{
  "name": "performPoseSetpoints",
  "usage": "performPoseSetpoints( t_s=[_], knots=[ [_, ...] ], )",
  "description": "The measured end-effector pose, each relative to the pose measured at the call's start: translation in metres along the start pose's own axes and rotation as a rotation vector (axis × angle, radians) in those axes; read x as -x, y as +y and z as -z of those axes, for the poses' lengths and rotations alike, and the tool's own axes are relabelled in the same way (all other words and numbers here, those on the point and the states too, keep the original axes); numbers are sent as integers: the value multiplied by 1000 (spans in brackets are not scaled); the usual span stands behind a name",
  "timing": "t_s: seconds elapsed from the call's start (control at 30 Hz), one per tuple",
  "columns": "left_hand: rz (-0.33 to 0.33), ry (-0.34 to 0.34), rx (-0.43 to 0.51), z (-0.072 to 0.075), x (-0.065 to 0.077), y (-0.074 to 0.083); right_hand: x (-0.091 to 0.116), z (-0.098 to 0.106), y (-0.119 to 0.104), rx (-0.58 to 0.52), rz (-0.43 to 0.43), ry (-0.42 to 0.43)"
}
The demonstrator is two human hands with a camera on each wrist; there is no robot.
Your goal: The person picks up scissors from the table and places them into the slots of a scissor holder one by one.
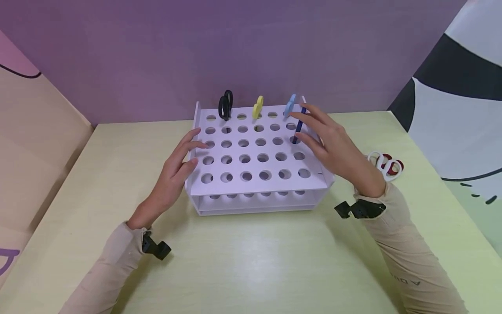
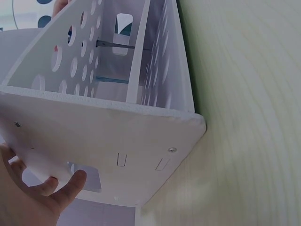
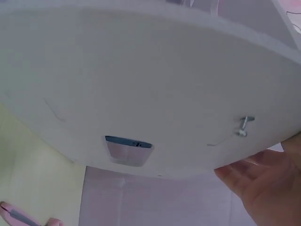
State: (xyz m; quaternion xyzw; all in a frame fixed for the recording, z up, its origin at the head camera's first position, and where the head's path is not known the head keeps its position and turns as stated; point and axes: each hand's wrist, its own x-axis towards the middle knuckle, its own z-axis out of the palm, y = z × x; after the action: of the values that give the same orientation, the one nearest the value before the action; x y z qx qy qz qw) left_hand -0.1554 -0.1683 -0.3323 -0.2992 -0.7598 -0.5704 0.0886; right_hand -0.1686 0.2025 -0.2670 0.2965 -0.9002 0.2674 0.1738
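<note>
As our left hand [image 1: 175, 166] rests on the left edge of the white rack [image 1: 254, 167], we pinch a slim dark blue stick [image 1: 300, 125] in our nearer right hand [image 1: 332, 143], its long axis roughly upright at a far-right hole [image 1: 292, 139].

The right hand [image 1: 333, 141] pinches (the left hand [image 1: 172, 170] rests, fingers parted).

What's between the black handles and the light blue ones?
The yellow handles, in the back row of the rack. The head view shows them.
</note>
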Motion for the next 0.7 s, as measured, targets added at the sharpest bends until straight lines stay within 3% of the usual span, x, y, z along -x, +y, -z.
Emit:
performPoseSetpoints(
  t_s=[0.4, 0.7],
  knots=[
    [-5, 0, -23, 1, 1, -2, 1, 0, -3, 3, -34, -74],
    [-1, -4, -19, 0, 1, -2, 2, 2, -3, 36, -66, 5]
  ],
)
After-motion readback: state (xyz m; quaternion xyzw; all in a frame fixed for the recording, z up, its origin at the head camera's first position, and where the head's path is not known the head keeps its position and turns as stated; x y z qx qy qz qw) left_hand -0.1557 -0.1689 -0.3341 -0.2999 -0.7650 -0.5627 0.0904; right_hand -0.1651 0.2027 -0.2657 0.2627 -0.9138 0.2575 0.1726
